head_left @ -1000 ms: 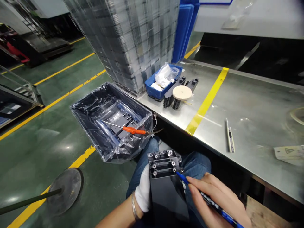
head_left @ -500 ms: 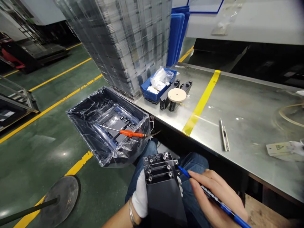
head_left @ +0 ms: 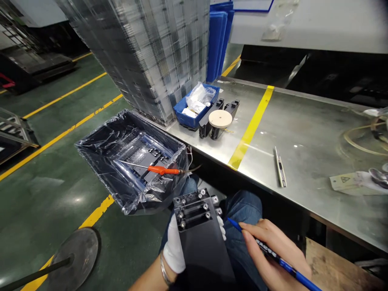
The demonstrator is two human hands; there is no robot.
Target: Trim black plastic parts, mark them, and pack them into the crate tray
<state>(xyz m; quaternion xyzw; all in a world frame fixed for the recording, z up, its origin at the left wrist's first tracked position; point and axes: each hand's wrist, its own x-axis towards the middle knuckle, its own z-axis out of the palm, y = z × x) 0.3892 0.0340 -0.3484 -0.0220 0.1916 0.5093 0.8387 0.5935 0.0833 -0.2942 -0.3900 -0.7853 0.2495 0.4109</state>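
My left hand (head_left: 175, 246), in a white glove, is wrapped round a black rectangular part (head_left: 203, 250) from beneath, its fingertips showing at the right edge. Several round metal inserts sit at the part's far end, and more stick out on its right side. My bare right hand (head_left: 273, 252) grips a blue pen (head_left: 283, 264) between thumb and fingers. The pen's blue tip is just right of the part, apart from it.
Left of my knees stands a plastic-lined bin (head_left: 100, 161) with an orange-handled tool (head_left: 162, 170) across it. On the metal table (head_left: 306, 161) are a blue box (head_left: 189, 121), black parts under a round disc (head_left: 220, 118), and a cutter (head_left: 280, 167).
The black part has turned slightly, showing more of the inserts on its right side. The gap between pen tip and part has widened. The view has shifted slightly to the right.
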